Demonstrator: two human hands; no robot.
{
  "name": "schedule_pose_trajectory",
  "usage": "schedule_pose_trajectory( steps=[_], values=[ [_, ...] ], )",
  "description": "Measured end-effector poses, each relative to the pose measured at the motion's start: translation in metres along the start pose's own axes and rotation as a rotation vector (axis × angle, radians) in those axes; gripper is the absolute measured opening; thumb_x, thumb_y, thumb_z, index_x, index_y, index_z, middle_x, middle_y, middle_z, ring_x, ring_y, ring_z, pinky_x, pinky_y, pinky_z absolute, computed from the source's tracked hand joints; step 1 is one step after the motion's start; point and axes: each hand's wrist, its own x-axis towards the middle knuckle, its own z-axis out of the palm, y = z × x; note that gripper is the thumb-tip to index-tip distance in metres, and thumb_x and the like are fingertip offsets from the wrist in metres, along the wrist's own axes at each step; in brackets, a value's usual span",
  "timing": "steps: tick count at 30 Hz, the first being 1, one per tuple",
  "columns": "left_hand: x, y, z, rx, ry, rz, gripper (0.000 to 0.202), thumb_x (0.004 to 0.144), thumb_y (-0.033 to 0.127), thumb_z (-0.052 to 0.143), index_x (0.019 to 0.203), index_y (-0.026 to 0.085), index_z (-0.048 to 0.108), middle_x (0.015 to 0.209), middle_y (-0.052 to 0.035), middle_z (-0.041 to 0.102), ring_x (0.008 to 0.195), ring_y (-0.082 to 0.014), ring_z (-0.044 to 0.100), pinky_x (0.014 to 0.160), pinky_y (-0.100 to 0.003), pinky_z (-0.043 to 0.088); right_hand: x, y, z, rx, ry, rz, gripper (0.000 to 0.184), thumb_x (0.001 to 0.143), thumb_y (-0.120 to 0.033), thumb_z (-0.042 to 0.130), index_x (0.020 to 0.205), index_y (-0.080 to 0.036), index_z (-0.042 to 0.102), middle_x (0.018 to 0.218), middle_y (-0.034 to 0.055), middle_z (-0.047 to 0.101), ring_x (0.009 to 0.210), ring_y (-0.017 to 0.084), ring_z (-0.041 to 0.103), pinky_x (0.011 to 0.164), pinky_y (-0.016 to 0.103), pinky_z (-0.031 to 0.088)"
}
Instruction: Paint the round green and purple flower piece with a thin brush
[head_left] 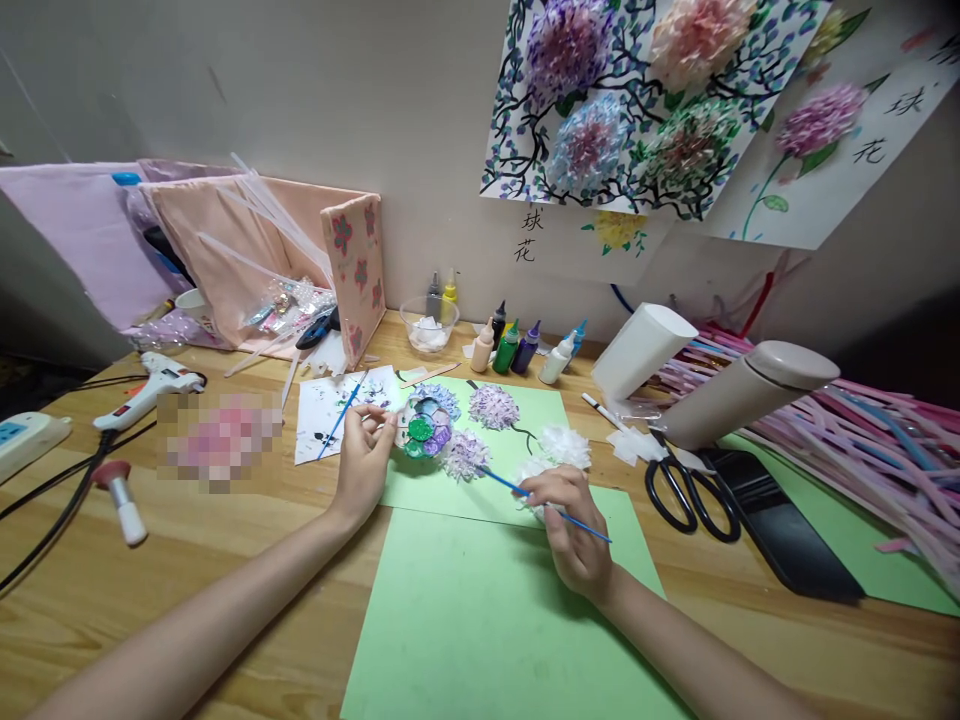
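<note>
My left hand [365, 455] grips the left edge of a round paint palette [424, 428] whose wells hold green, purple and pale paint. In my right hand [571, 528] is a thin blue paintbrush [504, 482], its tip at a purple paper flower [465, 456] on the green paper [510, 610]. Another purple flower [493, 407] lies farther back, and a bluish one [436, 400] is partly behind the palette. White paper flowers [564, 447] sit by my right hand, one of them partly covered by it.
Paint bottles [526, 345] and a clear bowl [429, 325] stand along the wall. Scissors [691, 490], a black phone-like slab [784, 525] and a tumbler [750, 395] are at right. A glue gun [146, 390], paint-marked paper [341, 415] and a pink fabric box [255, 260] lie left.
</note>
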Motion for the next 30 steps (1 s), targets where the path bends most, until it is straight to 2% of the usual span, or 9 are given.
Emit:
schedule_pose_trajectory(
  steps=[5,11,14,17,22,26,30],
  values=[
    [0.0006,-0.0002,0.0001,0.009,0.006,-0.002,0.029,0.079,0.04,0.058,0.092,0.021,0.04,0.075,0.0031,0.053,0.061,-0.0099,0.052,0.057,-0.022,0.042,0.001,-0.0019,-0.0003,0.015,-0.05,-0.081,0.019,0.083,-0.012,0.035,0.09,-0.024,0.047,0.081,0.0023,0.064,0.077,0.019,0.056,0.075,0.039,0.038],
    [0.0,0.001,0.0006,0.007,-0.004,-0.001,0.027,0.08,0.039,0.057,0.091,0.021,0.04,0.073,0.0036,0.052,0.061,-0.0093,0.052,0.057,-0.021,0.041,0.0034,-0.0037,0.0014,-0.025,-0.089,-0.026,0.019,0.082,-0.01,0.036,0.089,-0.024,0.047,0.084,0.0022,0.064,0.079,0.019,0.056,0.076,0.038,0.038],
    [0.0,0.0011,0.0006,0.016,-0.002,-0.005,0.027,0.079,0.04,0.058,0.091,0.021,0.041,0.073,0.0035,0.052,0.061,-0.0097,0.052,0.057,-0.021,0.041,0.0035,-0.0031,0.0017,-0.03,-0.064,0.016,0.019,0.083,-0.012,0.036,0.091,-0.024,0.049,0.087,0.0024,0.065,0.08,0.019,0.056,0.076,0.037,0.038],
    [0.0001,0.0008,0.0005,0.01,0.004,-0.009,0.028,0.079,0.041,0.058,0.09,0.022,0.041,0.072,0.0038,0.052,0.061,-0.0101,0.052,0.057,-0.021,0.041,0.0029,-0.0022,0.0017,0.007,-0.028,0.006,0.018,0.084,-0.013,0.035,0.089,-0.024,0.048,0.084,0.002,0.064,0.078,0.019,0.056,0.076,0.038,0.038],
    [0.0004,0.0005,0.0004,0.013,0.001,-0.007,0.029,0.079,0.04,0.058,0.091,0.021,0.041,0.073,0.0035,0.052,0.06,-0.0099,0.052,0.056,-0.021,0.041,0.0031,-0.0019,0.0019,-0.012,-0.076,0.019,0.019,0.084,-0.012,0.036,0.09,-0.024,0.049,0.086,0.0025,0.064,0.081,0.019,0.056,0.076,0.037,0.038],
    [0.0007,0.0007,0.0005,0.004,0.001,-0.008,0.028,0.079,0.04,0.058,0.091,0.022,0.041,0.073,0.0037,0.052,0.061,-0.0098,0.052,0.057,-0.021,0.041,0.0027,-0.0016,0.0009,0.022,-0.032,0.021,0.019,0.085,-0.013,0.034,0.09,-0.024,0.049,0.086,0.0026,0.063,0.081,0.019,0.055,0.076,0.037,0.038],
    [0.0007,0.0011,0.0008,0.013,0.0,0.001,0.027,0.079,0.039,0.058,0.09,0.022,0.041,0.074,0.004,0.052,0.061,-0.009,0.051,0.058,-0.021,0.041,0.0038,-0.0021,0.0013,0.033,-0.099,-0.008,0.018,0.085,-0.013,0.034,0.09,-0.023,0.048,0.085,0.0022,0.063,0.08,0.019,0.055,0.076,0.038,0.037]
  ],
)
